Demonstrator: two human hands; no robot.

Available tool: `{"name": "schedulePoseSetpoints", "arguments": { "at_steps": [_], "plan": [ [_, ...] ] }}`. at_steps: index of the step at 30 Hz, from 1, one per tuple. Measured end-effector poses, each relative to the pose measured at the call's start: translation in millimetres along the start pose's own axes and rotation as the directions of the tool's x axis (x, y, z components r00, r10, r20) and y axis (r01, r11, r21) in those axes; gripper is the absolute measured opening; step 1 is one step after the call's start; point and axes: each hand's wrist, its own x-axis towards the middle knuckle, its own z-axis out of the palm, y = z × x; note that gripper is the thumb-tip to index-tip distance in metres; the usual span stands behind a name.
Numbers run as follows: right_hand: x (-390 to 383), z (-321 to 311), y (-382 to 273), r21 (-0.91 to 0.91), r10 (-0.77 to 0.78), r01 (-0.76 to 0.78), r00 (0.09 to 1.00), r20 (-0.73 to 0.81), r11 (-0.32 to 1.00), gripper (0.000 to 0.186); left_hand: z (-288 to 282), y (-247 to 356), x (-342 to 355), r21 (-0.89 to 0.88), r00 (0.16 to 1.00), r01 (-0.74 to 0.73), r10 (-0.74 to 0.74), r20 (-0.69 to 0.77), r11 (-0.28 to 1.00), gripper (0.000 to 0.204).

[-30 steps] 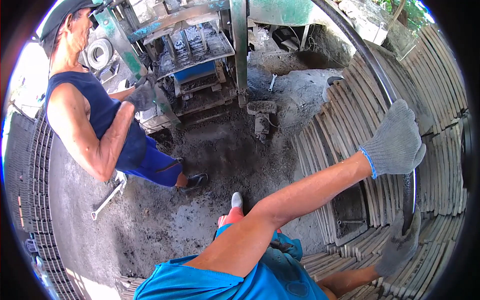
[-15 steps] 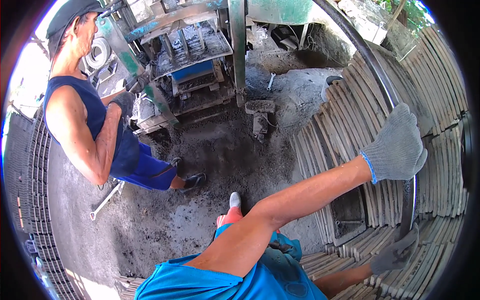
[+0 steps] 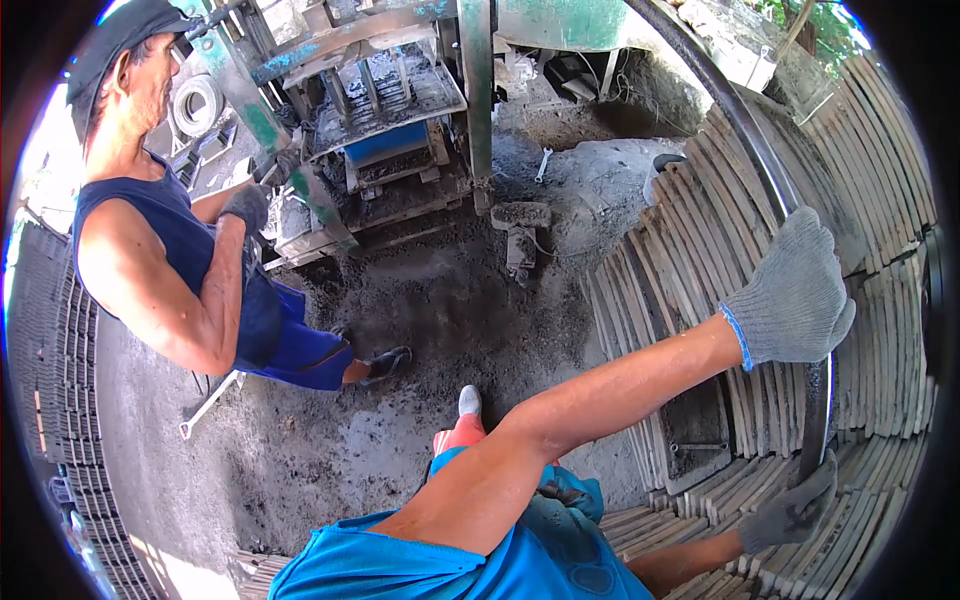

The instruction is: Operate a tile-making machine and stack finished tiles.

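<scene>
A long dark metal bar [image 3: 765,165] curves from the top of the view down the right side, its middle worn shiny. My left hand [image 3: 795,290], in a grey knitted glove with a blue cuff, is wrapped around it with the arm stretched across my body. Lower down, my right hand [image 3: 795,510], in a darker grey glove, grips the bar near its lower end. Flat boards [image 3: 690,235] stand in rows behind and beside the bar.
At the left, a co-worker [image 3: 170,230] in a dark sleeveless top stands beside a press machine [image 3: 385,110] with a green frame. A wrench [image 3: 543,165] lies near a concrete block [image 3: 521,216]. Another long wrench [image 3: 207,407] is on the floor. More stacked boards [image 3: 860,480] lie at lower right.
The co-worker has leaned slightly to the left. My hands and the bar stay practically where they were.
</scene>
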Motion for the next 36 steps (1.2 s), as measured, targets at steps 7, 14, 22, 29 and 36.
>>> {"name": "schedulePoseSetpoints", "arguments": {
  "at_steps": [7, 14, 22, 29, 36],
  "plan": [
    [-1.2, -0.6, -6.3, 0.374, 0.362, -0.396, 0.918, 0.161, 0.839, 0.047, -2.2, -0.2, 1.4, -0.003, 0.998, -0.024, 0.023, -0.052, 1.000, 0.034],
    [10.1, -3.1, 11.1, -0.044, 0.171, -0.170, 0.985, 0.016, 0.985, 0.042, -0.6, 4.0, 18.9, -0.005, 1.000, -0.015, 0.015, -0.010, 1.000, 0.036],
    [67.0, -21.3, 43.3, -0.028, 0.456, -0.457, 0.890, -0.011, 0.889, 0.036, -14.9, 27.1, 67.9, 0.075, 0.998, -0.054, 0.057, -0.036, 0.996, 0.034],
    [84.9, -23.0, 11.6, 0.428, 0.789, -0.740, 0.607, 0.093, 0.519, 0.038, 33.9, 5.2, 60.2, -0.114, 0.885, -0.118, 0.052, -0.464, 0.986, 0.032],
    [36.2, 16.1, 70.3, 0.201, 0.664, -0.646, 0.747, -0.030, 0.736, 0.039, 33.8, 6.3, 55.8, -0.120, 0.993, 0.026, -0.012, 0.115, 0.992, 0.040]
  ]
}}
